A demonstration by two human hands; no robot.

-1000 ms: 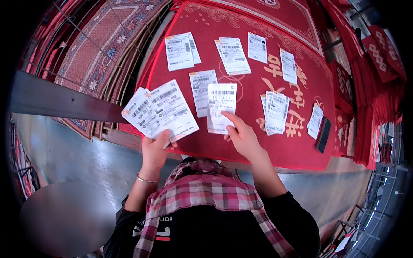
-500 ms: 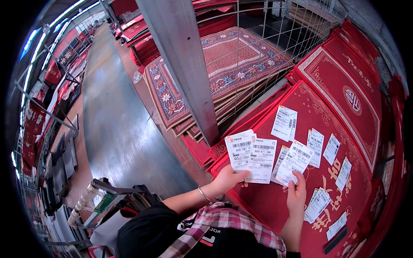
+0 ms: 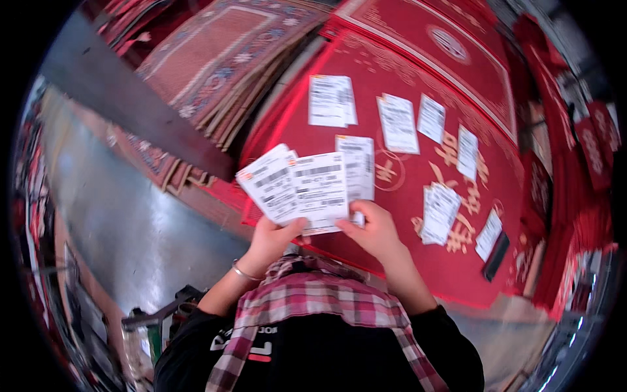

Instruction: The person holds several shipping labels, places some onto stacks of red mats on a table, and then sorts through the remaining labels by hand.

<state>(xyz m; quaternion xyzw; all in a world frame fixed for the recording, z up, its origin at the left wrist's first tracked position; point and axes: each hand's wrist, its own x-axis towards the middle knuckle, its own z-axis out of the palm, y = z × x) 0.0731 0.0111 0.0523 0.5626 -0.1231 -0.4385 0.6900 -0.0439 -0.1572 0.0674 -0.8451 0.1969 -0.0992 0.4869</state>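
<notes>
Over the near left part of a red patterned mat (image 3: 398, 196), my left hand (image 3: 271, 242) grips a small fan of white printed shipping labels (image 3: 268, 186), thumb on top. My right hand (image 3: 375, 228) pinches the lower right corner of the front label (image 3: 320, 186). Just behind it another label (image 3: 358, 160) lies on the mat, partly covered by the held ones and my fingers. Further off, several groups of labels rest flat: an overlapped set (image 3: 328, 100) at the far left, another (image 3: 398, 124) right of it, and a fanned pile (image 3: 439, 212) on the right.
Single labels (image 3: 431, 117) lie among the gold lettering. A dark bar-shaped object (image 3: 496, 257) sits at the mat's right edge beside a label (image 3: 488, 234). A grey metal post (image 3: 130, 98) slants at the left before stacked patterned rugs (image 3: 215, 55). Red fabric (image 3: 552, 130) hangs at right.
The label that was in my right hand now lies on the mat. My right hand has moved left to the labels in my left hand. The view has turned right and down.
</notes>
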